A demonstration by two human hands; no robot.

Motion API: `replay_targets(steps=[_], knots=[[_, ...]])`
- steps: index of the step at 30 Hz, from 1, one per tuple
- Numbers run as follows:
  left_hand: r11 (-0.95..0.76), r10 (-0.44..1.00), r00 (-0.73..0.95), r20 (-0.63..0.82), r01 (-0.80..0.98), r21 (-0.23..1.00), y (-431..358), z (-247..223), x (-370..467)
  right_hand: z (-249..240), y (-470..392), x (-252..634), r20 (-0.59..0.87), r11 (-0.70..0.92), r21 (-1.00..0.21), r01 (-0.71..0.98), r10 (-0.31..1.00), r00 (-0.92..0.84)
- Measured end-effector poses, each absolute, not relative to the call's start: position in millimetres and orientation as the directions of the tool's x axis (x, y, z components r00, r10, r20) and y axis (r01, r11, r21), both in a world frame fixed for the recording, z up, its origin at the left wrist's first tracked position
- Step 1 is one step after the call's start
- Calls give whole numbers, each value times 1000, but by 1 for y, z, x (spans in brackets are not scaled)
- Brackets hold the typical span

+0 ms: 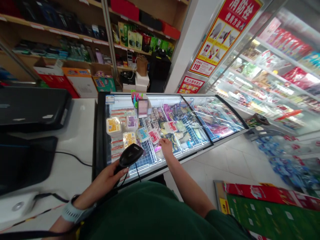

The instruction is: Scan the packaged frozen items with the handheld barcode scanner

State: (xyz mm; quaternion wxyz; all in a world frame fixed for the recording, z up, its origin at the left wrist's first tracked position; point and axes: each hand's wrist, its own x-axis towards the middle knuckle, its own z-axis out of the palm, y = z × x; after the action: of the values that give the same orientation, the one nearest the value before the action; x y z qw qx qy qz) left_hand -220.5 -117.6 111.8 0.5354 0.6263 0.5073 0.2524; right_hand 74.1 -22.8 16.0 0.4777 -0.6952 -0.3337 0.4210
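Scanner (131, 154) gripped in left hand (113, 173), right hand (166, 146) curled at one red pack (153, 136), hold unclear, five more packs (113, 125)

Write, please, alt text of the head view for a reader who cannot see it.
A person's left hand holds a black handheld scanner by a glass-topped freezer, while the right hand is at the edge of a red-labelled pack among other packs. Stocked wooden shelves stand behind.
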Motion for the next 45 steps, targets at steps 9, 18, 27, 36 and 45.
replay_targets(steps=[9,18,27,36,45], knots=[[-67,853,501,-143,378,923,-104,123,-179,58,-56,96,-40,-115,-984,133,883,467],[-80,847,514,-137,378,922,-105,127,-165,66,-69,100,13,-79,-982,171,877,480],[-66,852,499,-154,396,916,-104,129,-161,72,-70,101,16,-71,-983,169,886,464],[-73,852,502,-148,394,916,-101,129,-159,66,-68,104,1,-86,-983,164,882,471],[-75,852,502,-150,399,914,-101,120,-162,62,-51,119,-193,-199,-979,-44,837,512]])
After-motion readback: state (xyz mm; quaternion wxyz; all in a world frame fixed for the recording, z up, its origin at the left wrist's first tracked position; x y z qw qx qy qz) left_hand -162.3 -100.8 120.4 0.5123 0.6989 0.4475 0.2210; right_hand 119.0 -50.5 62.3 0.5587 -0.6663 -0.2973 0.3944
